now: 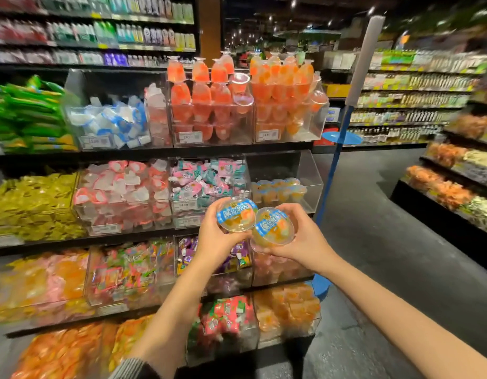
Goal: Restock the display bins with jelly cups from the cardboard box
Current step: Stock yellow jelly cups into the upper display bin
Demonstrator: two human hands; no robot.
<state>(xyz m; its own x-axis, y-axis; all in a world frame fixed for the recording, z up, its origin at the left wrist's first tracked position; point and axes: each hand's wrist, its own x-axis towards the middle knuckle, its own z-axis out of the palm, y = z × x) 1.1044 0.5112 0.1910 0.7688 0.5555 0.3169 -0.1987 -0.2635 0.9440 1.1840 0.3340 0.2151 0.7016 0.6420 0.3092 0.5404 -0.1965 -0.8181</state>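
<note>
A tiered shelf (154,153) of clear display bins is filling the left and centre of the frame. At right centre, a nearly empty bin (305,170) is holding a few jelly cups (280,191). Just below it, the left hand (213,236) is gripping one jelly cup (236,214) and the right hand (302,242) is gripping another (273,227), rims touching.

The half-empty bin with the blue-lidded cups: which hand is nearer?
Right. The right hand holds its jelly cup just below the bin; the left hand with its cup sits further left.
</note>
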